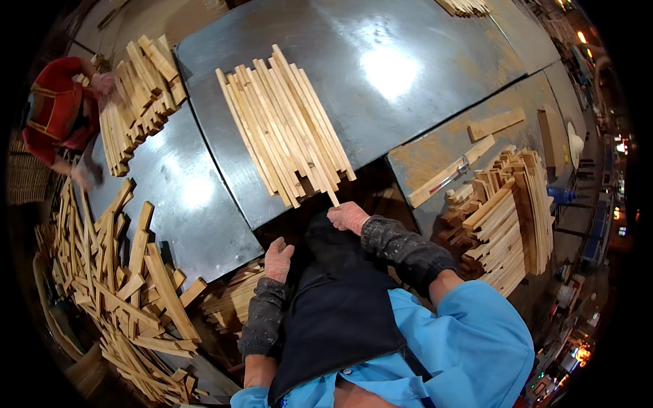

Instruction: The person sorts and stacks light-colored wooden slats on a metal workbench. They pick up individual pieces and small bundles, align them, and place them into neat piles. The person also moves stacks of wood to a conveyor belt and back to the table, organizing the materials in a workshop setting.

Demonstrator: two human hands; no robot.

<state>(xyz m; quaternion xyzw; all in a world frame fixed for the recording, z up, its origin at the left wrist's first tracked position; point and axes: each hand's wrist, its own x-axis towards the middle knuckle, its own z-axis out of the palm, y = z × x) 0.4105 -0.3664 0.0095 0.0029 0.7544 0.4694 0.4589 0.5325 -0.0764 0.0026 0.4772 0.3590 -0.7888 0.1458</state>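
A batch of several thin pale wooden slats lies side by side on the dark metal table, their near ends hanging over its front edge. My right hand, in a pinkish glove with a dark sleeve cover, pinches the near end of one slat that sticks out below the batch. My left hand, gloved the same, hangs lower at the table's front edge, fingers loosely curled, holding nothing that I can see. A dark apron covers my front between the two arms.
A person in red handles a stack of slats at the far left. A loose heap of wood offcuts lies lower left. Stacked slats stand at my right, beside a board and a block.
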